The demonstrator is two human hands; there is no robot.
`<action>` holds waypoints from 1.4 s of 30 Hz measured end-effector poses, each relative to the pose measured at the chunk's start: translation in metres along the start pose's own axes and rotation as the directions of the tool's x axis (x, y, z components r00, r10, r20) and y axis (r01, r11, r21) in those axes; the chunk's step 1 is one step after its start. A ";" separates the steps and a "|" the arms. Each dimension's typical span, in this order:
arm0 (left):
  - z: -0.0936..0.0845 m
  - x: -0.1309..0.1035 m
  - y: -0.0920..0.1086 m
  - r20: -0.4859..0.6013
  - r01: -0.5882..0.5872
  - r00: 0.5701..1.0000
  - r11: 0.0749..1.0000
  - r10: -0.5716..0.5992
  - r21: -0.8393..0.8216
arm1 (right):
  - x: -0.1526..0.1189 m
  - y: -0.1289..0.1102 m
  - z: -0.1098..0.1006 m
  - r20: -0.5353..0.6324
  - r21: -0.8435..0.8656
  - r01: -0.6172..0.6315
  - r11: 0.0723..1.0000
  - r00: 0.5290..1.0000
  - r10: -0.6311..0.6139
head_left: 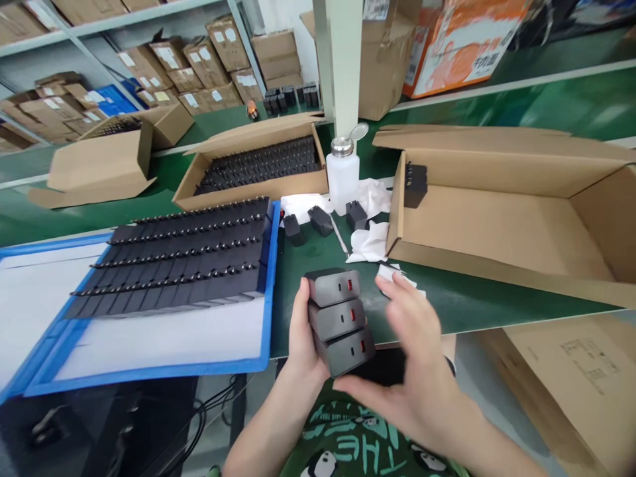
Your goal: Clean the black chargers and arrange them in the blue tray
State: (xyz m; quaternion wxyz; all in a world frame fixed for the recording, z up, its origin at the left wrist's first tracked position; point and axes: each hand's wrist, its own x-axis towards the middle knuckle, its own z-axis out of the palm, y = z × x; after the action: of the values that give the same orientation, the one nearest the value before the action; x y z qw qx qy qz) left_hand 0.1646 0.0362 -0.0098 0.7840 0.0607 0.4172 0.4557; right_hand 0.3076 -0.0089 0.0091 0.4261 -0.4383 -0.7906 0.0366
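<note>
Three black USB wall chargers (339,321) are stacked in my left hand (304,334), held above the front edge of the green table. Their port faces, each with a dark slot and a red USB port, point up toward me. My right hand (415,331) is open beside the stack, thumb and fingers spread, with the thumb close to the lowest charger; whether it touches cannot be made out. Beyond my hands, several loose chargers (320,220) lie near white wipes (370,242) and a white pump bottle (342,173).
Rows of chargers (183,258) stand on a blue-rimmed tray (265,331) at left. Behind it is a carton packed with chargers (258,162). A large open carton (511,225) at right holds a few chargers (415,185) in its left corner. A closed carton (571,377) sits below the table.
</note>
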 end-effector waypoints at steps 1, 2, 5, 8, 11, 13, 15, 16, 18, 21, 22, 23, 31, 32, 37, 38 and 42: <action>0.004 0.001 0.000 -0.054 -0.032 0.998 0.999 0.032 -0.010 | 0.003 -0.005 -0.001 0.062 -0.132 0.046 0.990 0.997 -0.038; 0.008 0.002 -0.002 -0.102 -0.073 0.992 0.997 0.071 -0.017 | 0.008 -0.009 0.000 0.125 -0.260 0.102 0.960 0.990 -0.071; 0.020 0.008 -0.012 -0.147 -0.217 0.966 0.976 0.212 -0.019 | 0.022 -0.013 0.010 0.225 -0.517 0.193 0.834 0.971 -0.085; 0.030 0.012 -0.027 -0.143 -0.300 0.945 0.953 0.293 -0.032 | 0.035 -0.005 0.017 0.250 -0.637 0.184 0.749 0.968 -0.025; 0.036 0.012 -0.037 -0.086 -0.308 0.948 0.951 0.306 -0.016 | 0.043 0.009 0.000 0.300 -0.650 0.240 0.721 0.953 -0.047; 0.039 0.014 -0.036 0.059 -0.336 0.942 0.935 0.331 0.115 | 0.050 0.022 -0.027 0.344 -0.576 0.233 0.784 0.939 -0.026; 0.043 0.019 -0.029 0.269 -0.464 0.884 0.783 0.381 0.414 | 0.061 0.044 -0.061 0.347 -0.471 0.100 0.877 0.934 0.080; 0.046 0.023 -0.025 0.369 -0.535 0.844 0.634 0.388 0.558 | 0.067 0.059 -0.076 0.320 -0.423 -0.009 0.906 0.934 0.159; 0.052 0.031 -0.016 0.501 -0.613 0.781 0.300 0.374 0.731 | 0.081 0.097 -0.100 0.229 -0.350 -0.257 0.901 0.909 0.349; 0.063 0.045 -0.015 0.584 -0.631 0.741 0.044 0.332 0.775 | 0.097 0.160 -0.106 0.257 -0.264 -0.499 0.826 0.789 0.559; 0.066 0.048 -0.017 0.602 -0.633 0.730 -0.014 0.324 0.774 | 0.100 0.179 -0.101 0.297 -0.237 -0.521 0.820 0.765 0.571; 0.070 0.052 -0.020 0.617 -0.631 0.720 -0.070 0.319 0.773 | 0.100 0.194 -0.093 0.342 -0.207 -0.525 0.826 0.752 0.563; 0.076 0.061 -0.027 0.663 -0.602 0.698 -0.279 0.271 0.748 | 0.065 0.238 -0.040 0.374 -0.132 -0.426 0.895 0.815 0.443; 0.076 0.061 -0.026 0.667 -0.606 0.698 -0.281 0.261 0.744 | 0.062 0.241 -0.039 0.361 -0.142 -0.427 0.893 0.817 0.449; 0.076 0.061 -0.028 0.695 -0.635 0.678 -0.285 0.239 0.718 | 0.070 0.245 -0.031 0.345 -0.069 -0.426 0.902 0.839 0.422; 0.076 0.061 -0.030 0.701 -0.639 0.673 -0.290 0.238 0.712 | 0.074 0.241 -0.029 0.326 -0.040 -0.414 0.909 0.855 0.404; 0.076 0.063 -0.034 0.713 -0.648 0.670 -0.307 0.206 0.697 | 0.082 0.209 -0.016 0.198 0.074 -0.341 0.937 0.926 0.321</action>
State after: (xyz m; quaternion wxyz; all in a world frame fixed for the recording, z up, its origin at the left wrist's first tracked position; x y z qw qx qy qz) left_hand 0.2563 0.0864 -0.0152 0.2949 0.8228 0.4193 0.2454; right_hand 0.4372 0.1734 -0.0186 0.3622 -0.5369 -0.7378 0.1902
